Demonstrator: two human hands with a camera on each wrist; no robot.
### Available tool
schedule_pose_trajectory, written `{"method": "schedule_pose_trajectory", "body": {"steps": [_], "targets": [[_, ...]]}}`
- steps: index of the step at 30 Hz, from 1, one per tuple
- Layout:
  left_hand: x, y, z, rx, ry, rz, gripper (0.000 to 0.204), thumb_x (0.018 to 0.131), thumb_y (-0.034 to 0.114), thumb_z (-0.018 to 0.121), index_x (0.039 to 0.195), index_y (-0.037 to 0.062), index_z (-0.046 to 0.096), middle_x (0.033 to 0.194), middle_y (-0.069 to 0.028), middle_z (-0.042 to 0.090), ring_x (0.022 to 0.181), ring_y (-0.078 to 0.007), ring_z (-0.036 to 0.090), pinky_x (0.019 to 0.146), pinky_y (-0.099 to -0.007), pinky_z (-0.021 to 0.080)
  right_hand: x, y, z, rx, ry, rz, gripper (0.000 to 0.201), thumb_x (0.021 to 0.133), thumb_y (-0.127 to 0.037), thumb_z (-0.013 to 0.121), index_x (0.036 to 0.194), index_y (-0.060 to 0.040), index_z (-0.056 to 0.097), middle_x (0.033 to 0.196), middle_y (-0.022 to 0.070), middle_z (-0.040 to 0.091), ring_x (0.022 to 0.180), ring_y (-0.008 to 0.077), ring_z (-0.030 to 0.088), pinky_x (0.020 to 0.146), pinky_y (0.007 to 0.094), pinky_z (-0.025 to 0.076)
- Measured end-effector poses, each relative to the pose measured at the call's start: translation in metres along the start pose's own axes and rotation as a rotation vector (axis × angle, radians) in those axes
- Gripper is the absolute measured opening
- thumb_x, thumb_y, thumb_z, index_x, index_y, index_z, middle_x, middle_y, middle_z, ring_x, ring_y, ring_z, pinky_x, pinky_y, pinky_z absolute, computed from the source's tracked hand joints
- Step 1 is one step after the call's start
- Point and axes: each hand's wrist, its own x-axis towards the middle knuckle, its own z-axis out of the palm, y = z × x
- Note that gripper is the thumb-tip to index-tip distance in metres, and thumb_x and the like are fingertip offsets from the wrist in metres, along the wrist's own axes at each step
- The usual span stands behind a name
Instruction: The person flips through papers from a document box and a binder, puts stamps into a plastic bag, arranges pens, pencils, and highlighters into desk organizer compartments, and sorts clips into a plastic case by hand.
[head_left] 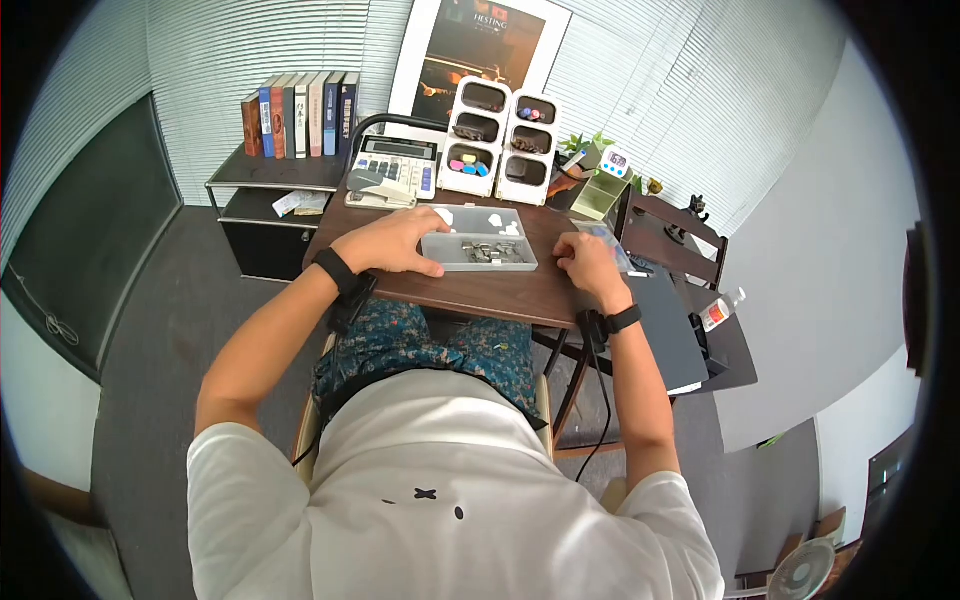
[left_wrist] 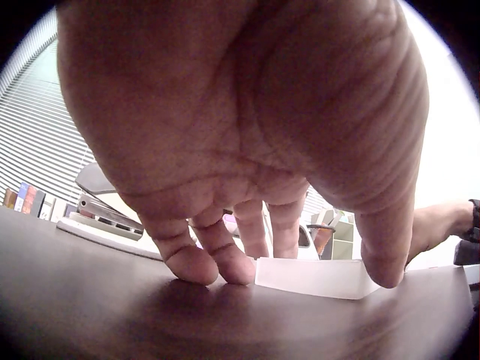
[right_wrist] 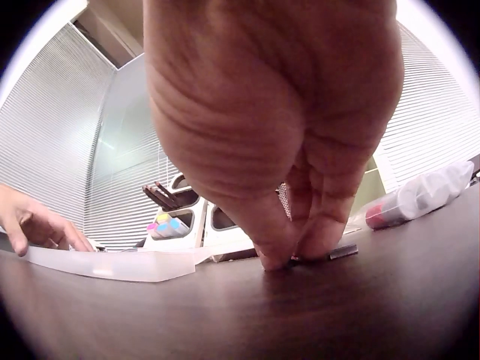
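A translucent plastic box [head_left: 434, 253] lies open on the desk, with small silvery metal pieces [head_left: 492, 252] in its front part and white bits [head_left: 497, 222] in the part behind. My left hand [head_left: 392, 243] grips the box's left end, thumb at the front corner and fingers on the far side. To the right of the box, my right hand [head_left: 592, 266] is lowered to the desktop with thumb and fingertips together. In the right wrist view, a small dark metal piece [right_wrist: 343, 253] juts out from behind those fingertips, which pinch at it; its other end is hidden.
Behind the box stand a stapler [head_left: 380, 188], a calculator [head_left: 398, 165] and white compartment organizers [head_left: 494, 183] with erasers and other small items. A clear plastic bag [head_left: 612, 243] lies beyond my right hand. The desk's front edge [head_left: 480, 307] is close to my lap.
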Motion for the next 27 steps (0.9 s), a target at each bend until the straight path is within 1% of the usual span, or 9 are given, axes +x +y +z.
{"method": "schedule_pose_trajectory", "body": {"steps": [2, 5, 8, 12, 14, 17, 21, 26, 27], "targets": [[0.000, 0.001, -0.001, -0.011, -0.005, -0.015, 0.076, 0.083, 0.041, 0.088, 0.141, 0.0004, 0.059, 0.139, -0.0173, 0.057, 0.099, -0.0298, 0.065, 0.091, -0.0406, 0.054, -0.002, -0.001, 0.001, -0.007, 0.032, -0.028, 0.014, 0.079, -0.001, 0.078, 0.092, -0.0039, 0.074, 0.090, 0.0189, 0.076, 0.092, 0.0410, 0.074, 0.082, 0.0489, 0.059], [0.000, 0.003, -0.002, 0.027, 0.000, 0.009, 0.076, 0.084, 0.042, 0.087, 0.141, 0.0004, 0.059, 0.139, -0.0174, 0.058, 0.099, -0.0304, 0.065, 0.091, -0.0410, 0.055, -0.001, 0.001, 0.004, -0.083, 0.067, -0.074, 0.011, 0.079, 0.000, 0.074, 0.089, -0.0044, 0.072, 0.089, 0.0209, 0.075, 0.092, 0.0426, 0.073, 0.080, 0.0507, 0.057], [0.000, 0.004, -0.002, 0.041, -0.017, -0.013, 0.076, 0.085, 0.043, 0.086, 0.141, 0.0006, 0.059, 0.138, -0.0173, 0.058, 0.105, -0.0322, 0.065, 0.093, -0.0414, 0.054, 0.001, -0.001, 0.004, -0.139, 0.031, -0.051, 0.011, 0.080, -0.001, 0.071, 0.090, -0.0038, 0.069, 0.088, 0.0220, 0.074, 0.092, 0.0441, 0.072, 0.079, 0.0523, 0.057], [0.000, 0.004, -0.001, 0.060, -0.018, -0.030, 0.076, 0.084, 0.045, 0.086, 0.141, 0.0013, 0.059, 0.141, -0.0176, 0.058, 0.122, -0.0358, 0.060, 0.103, -0.0422, 0.050, 0.001, -0.003, 0.006, -0.180, 0.044, -0.048, 0.014, 0.079, -0.003, 0.070, 0.092, -0.0024, 0.067, 0.090, 0.0233, 0.073, 0.091, 0.0450, 0.072, 0.079, 0.0527, 0.057], [0.000, 0.008, -0.003, 0.065, -0.022, -0.041, 0.076, 0.084, 0.045, 0.086, 0.141, 0.0015, 0.060, 0.142, -0.0178, 0.058, 0.128, -0.0365, 0.057, 0.107, -0.0424, 0.048, 0.002, 0.001, 0.011, -0.161, 0.130, -0.188, 0.014, 0.078, -0.003, 0.071, 0.092, -0.0014, 0.066, 0.091, 0.0244, 0.073, 0.091, 0.0455, 0.071, 0.080, 0.0532, 0.056], [-0.001, 0.012, -0.005, 0.041, -0.047, -0.079, 0.076, 0.084, 0.045, 0.086, 0.142, 0.0016, 0.060, 0.143, -0.0186, 0.058, 0.132, -0.0378, 0.056, 0.111, -0.0434, 0.046, 0.003, -0.002, 0.007, -0.197, 0.026, -0.115, 0.017, 0.079, -0.003, 0.071, 0.095, -0.0017, 0.068, 0.093, 0.0254, 0.073, 0.094, 0.0463, 0.071, 0.082, 0.0529, 0.056], [0.001, 0.011, -0.005, 0.048, -0.047, -0.087, 0.078, 0.082, 0.043, 0.088, 0.142, 0.0018, 0.061, 0.144, -0.0180, 0.058, 0.137, -0.0373, 0.053, 0.114, -0.0440, 0.045, 0.002, -0.013, 0.005, -0.183, 0.006, -0.079, 0.015, 0.078, -0.002, 0.070, 0.092, -0.0007, 0.066, 0.092, 0.0253, 0.073, 0.093, 0.0453, 0.071, 0.083, 0.0530, 0.056], [0.000, 0.010, -0.005, 0.042, -0.055, -0.088, 0.076, 0.083, 0.043, 0.087, 0.141, 0.0020, 0.060, 0.143, -0.0193, 0.058, 0.133, -0.0392, 0.055, 0.112, -0.0445, 0.045, 0.001, -0.058, -0.009, 0.198, 0.111, -0.165, 0.014, 0.083, 0.002, 0.068, 0.096, 0.0031, 0.063, 0.088, 0.0241, 0.070, 0.086, 0.0425, 0.070, 0.077, 0.0475, 0.055], [0.000, 0.009, -0.005, 0.042, -0.049, -0.084, 0.076, 0.083, 0.043, 0.087, 0.141, 0.0020, 0.059, 0.143, -0.0191, 0.058, 0.133, -0.0391, 0.055, 0.112, -0.0445, 0.045, 0.003, -0.065, -0.009, 0.200, 0.111, -0.161, 0.014, 0.083, 0.002, 0.068, 0.096, 0.0031, 0.063, 0.088, 0.0241, 0.070, 0.086, 0.0425, 0.070, 0.077, 0.0475, 0.055]]}}
